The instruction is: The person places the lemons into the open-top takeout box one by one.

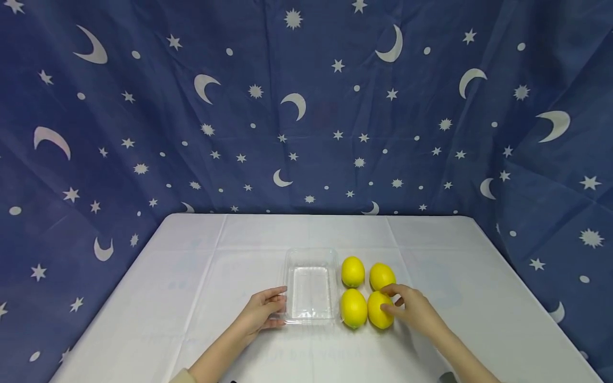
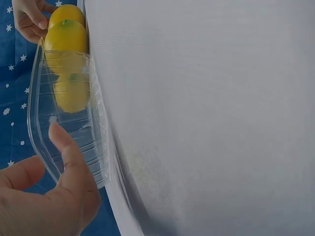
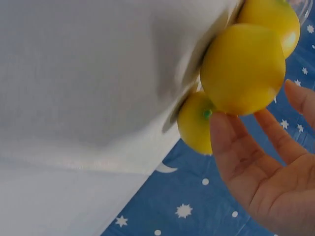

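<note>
Left hand (image 1: pixel 262 311): fingers loosely extended, spread, at the tray's left edge. Right hand (image 1: pixel 410 309): thumb and fingers set wide about the near right lemon (image 1: pixel 375 315); whether they grip, cannot tell. Near left lemon (image 1: pixel 354 308): beside it, by the tray's right side. Clear plastic tray (image 1: pixel 310 298): one, ribbed walls, between left hand and lemons. Far left lemon (image 1: pixel 353 272) and far right lemon (image 1: pixel 382 274): behind the near pair. White tablecloth (image 1: pixel 249 234): creased, beneath all. Blue curtain (image 1: pixel 325 117): white moons, stars, dots; backdrop.
</note>
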The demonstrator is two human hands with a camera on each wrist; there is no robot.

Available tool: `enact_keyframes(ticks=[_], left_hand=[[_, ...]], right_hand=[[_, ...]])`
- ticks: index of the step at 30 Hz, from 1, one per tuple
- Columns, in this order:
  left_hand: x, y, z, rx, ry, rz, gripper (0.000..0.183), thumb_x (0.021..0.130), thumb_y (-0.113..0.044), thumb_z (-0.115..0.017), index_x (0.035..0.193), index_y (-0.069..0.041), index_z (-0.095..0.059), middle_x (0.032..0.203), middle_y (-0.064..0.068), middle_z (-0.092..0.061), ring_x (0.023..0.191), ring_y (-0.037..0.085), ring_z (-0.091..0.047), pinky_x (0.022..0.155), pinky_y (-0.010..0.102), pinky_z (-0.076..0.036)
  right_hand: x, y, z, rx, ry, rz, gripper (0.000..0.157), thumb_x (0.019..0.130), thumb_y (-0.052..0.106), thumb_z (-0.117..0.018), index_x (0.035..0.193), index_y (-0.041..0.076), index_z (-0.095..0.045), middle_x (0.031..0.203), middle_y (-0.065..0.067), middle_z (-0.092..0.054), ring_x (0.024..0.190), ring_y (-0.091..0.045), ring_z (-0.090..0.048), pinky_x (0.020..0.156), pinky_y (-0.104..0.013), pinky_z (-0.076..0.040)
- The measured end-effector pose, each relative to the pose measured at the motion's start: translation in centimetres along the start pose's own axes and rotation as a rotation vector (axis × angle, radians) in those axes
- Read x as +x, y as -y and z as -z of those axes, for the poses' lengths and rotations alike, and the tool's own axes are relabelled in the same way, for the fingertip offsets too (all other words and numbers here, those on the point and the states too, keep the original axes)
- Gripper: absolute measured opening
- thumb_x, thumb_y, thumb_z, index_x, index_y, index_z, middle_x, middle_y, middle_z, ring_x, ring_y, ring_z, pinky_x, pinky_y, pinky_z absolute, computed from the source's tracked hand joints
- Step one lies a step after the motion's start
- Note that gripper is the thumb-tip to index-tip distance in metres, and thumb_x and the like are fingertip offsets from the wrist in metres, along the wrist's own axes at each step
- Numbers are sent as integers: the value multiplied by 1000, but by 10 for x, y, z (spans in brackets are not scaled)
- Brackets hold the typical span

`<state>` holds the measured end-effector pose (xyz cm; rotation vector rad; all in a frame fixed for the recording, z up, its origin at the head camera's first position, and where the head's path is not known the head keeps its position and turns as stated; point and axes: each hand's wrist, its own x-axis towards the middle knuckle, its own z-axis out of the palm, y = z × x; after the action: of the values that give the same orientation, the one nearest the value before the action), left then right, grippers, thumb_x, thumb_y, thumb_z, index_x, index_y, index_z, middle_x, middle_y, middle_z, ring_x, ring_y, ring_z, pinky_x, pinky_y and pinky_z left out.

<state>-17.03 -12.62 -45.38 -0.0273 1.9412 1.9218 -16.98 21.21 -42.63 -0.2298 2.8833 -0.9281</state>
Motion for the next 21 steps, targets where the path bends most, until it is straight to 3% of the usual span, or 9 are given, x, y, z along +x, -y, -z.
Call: enact_keyframes(ticks=[10, 16, 21], left_hand=[[0, -1, 0, -20, 1, 0, 50, 93, -2, -51, 138, 9, -35, 88, -2, -51, 79, 10, -55, 70, 23, -58], [2, -2, 0, -50, 13, 5, 51, 92, -1, -52, 139, 10, -34, 84, -4, -53, 77, 8, -56, 70, 21, -57], [3, -2, 0, -68, -3, 17, 51, 91, 1, -53, 139, 9, -35, 83, -5, -53, 75, 8, -56, 67, 19, -57]], right_hand=[[-6, -1, -10, 65, -7, -2, 42, 79, 16, -75, 117, 5, -60, 112, -10, -62, 79, -13, -57, 61, -21, -49], [-8, -13, -7, 175, 55, 56, 43, 83, 13, -70, 122, 4, -54, 116, -17, -58, 90, -22, -61, 71, -26, -55], [-8, -18, -5, 283, 171, 69, 54, 86, 21, -68, 132, 2, -47, 122, -25, -50, 92, -25, -61, 70, -28, -57]])
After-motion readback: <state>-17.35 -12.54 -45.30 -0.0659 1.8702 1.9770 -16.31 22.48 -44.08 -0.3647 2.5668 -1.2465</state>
